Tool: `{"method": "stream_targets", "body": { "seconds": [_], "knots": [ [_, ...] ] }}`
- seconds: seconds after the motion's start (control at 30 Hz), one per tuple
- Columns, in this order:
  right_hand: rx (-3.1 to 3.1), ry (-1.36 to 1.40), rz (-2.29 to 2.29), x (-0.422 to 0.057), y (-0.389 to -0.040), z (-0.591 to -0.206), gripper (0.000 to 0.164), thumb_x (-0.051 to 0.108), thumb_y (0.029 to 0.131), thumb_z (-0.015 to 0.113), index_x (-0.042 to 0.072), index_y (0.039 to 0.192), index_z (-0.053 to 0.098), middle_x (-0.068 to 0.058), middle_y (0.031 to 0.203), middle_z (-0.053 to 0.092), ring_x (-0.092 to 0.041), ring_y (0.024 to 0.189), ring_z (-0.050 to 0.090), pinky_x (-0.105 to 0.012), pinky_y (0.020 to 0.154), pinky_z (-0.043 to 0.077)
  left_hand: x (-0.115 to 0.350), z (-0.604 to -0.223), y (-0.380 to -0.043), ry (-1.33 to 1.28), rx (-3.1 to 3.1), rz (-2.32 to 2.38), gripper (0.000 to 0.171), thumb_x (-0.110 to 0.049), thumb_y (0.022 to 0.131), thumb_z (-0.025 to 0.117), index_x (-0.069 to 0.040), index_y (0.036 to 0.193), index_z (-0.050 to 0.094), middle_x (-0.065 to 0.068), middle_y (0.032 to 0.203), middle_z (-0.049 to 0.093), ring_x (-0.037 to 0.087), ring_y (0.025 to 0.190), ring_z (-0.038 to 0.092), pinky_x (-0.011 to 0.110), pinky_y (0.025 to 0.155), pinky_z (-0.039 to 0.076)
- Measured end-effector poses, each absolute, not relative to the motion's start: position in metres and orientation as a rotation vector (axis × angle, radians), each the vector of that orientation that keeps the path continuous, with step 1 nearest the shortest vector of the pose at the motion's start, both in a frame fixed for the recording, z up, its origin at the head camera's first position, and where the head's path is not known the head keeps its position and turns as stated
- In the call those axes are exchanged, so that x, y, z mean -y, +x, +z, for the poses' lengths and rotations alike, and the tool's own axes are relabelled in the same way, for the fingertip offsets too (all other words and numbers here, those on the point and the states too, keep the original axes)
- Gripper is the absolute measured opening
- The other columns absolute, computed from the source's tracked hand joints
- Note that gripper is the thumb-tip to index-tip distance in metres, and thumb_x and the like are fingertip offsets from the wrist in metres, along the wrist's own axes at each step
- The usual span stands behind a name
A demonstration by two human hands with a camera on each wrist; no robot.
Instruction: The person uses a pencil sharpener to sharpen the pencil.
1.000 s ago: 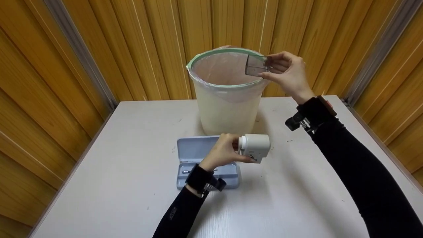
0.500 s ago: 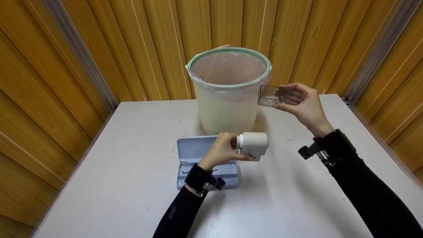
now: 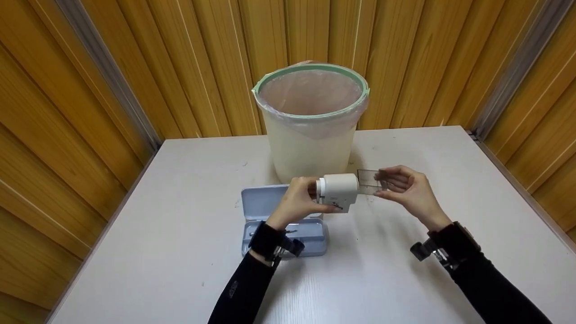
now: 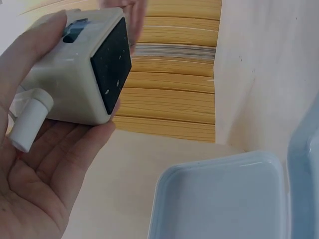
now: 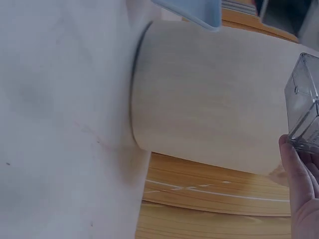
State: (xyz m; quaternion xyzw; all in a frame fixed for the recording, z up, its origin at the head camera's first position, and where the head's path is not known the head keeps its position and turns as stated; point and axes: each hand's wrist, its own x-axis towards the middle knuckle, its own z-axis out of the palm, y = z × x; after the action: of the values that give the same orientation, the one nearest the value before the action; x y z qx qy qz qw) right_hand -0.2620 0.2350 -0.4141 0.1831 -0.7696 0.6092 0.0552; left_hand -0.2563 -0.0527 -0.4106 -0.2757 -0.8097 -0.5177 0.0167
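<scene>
My left hand [image 3: 297, 202] grips a cream pencil sharpener [image 3: 339, 191] tilted on its side, held up over the open pencil case. In the left wrist view its white crank handle [image 4: 31, 122] juts out near the palm, and a dark speckled face [image 4: 112, 67] shows on the body. My right hand [image 3: 411, 191] pinches a clear smoky shavings drawer [image 3: 369, 182] between thumb and fingers. The drawer's edge stands right at the sharpener's right end in the head view. From the right wrist, a gap shows between the drawer [image 5: 301, 99] and the sharpener's dark opening [image 5: 284, 17].
A tall cream bin [image 3: 310, 148] with a green rim and a plastic liner stands behind the hands. The blue pencil case [image 3: 310, 245] lies open below my left hand, a thin pencil-like item [image 3: 291, 231] inside. Dark specks dot the white table [image 3: 171, 216]; wood-look panels surround it.
My right hand has come down from the bin's rim with the drawer, toward the sharpener. My left hand, still holding the sharpener, has shifted slightly left and up.
</scene>
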Motion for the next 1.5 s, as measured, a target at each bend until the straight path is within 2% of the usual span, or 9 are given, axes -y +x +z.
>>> {"method": "stream_targets", "body": {
  "seconds": [0.2,0.5,0.6,0.83,1.17,1.5],
  "knots": [
    [2.361,0.538,1.934,-0.232,-0.252,-0.436,0.055,-0.003,0.075,0.080,-0.012,0.124,0.056,-0.028,0.124,0.064,-0.005,0.107,0.068,-0.021,0.090,0.053,0.052,-0.413,-0.257,-0.831,2.525,-1.598,0.051,-0.013,0.066,0.091,-0.003,0.112,0.070,0.010,0.105,0.075,0.015,0.089,0.072,0.023,0.077,0.057],
    [2.348,0.586,2.017,-0.222,-0.244,-0.435,0.057,-0.005,0.074,0.080,-0.013,0.124,0.055,-0.032,0.127,0.060,-0.008,0.108,0.068,-0.025,0.090,0.055,0.047,-0.415,-0.259,-0.826,2.552,-1.571,0.051,-0.011,0.066,0.090,-0.002,0.112,0.070,0.012,0.105,0.075,0.016,0.089,0.073,0.022,0.076,0.057],
    [2.339,0.597,2.022,-0.220,-0.244,-0.434,0.057,-0.006,0.073,0.080,-0.013,0.124,0.055,-0.027,0.125,0.063,-0.009,0.109,0.068,-0.025,0.090,0.055,0.047,-0.416,-0.259,-0.825,2.547,-1.567,0.051,-0.011,0.066,0.090,-0.002,0.112,0.070,0.012,0.105,0.075,0.016,0.088,0.072,0.022,0.075,0.057],
    [2.338,0.621,2.047,-0.212,-0.244,-0.433,0.057,-0.005,0.073,0.081,-0.012,0.123,0.056,-0.006,0.120,0.069,-0.009,0.108,0.068,-0.027,0.091,0.055,0.043,-0.417,-0.258,-0.877,2.500,-1.609,0.048,-0.013,0.066,0.091,-0.002,0.108,0.071,0.010,0.102,0.075,0.013,0.086,0.071,0.022,0.075,0.057],
    [2.392,0.582,2.045,-0.206,-0.242,-0.438,0.056,-0.002,0.073,0.082,-0.009,0.123,0.056,-0.021,0.124,0.065,-0.009,0.106,0.069,-0.026,0.090,0.055,0.038,-0.422,-0.258,-0.840,2.543,-1.641,0.051,-0.014,0.066,0.091,-0.004,0.111,0.071,0.010,0.104,0.075,0.016,0.089,0.072,0.021,0.077,0.056],
    [2.419,0.602,1.966,-0.204,-0.242,-0.439,0.052,-0.001,0.072,0.083,-0.009,0.118,0.058,-0.016,0.114,0.068,-0.008,0.101,0.070,-0.025,0.088,0.056,0.031,-0.426,-0.256,-0.845,2.519,-1.723,0.047,-0.009,0.068,0.090,-0.004,0.110,0.071,0.011,0.102,0.075,0.008,0.079,0.069,0.021,0.070,0.056]
  ]
}}
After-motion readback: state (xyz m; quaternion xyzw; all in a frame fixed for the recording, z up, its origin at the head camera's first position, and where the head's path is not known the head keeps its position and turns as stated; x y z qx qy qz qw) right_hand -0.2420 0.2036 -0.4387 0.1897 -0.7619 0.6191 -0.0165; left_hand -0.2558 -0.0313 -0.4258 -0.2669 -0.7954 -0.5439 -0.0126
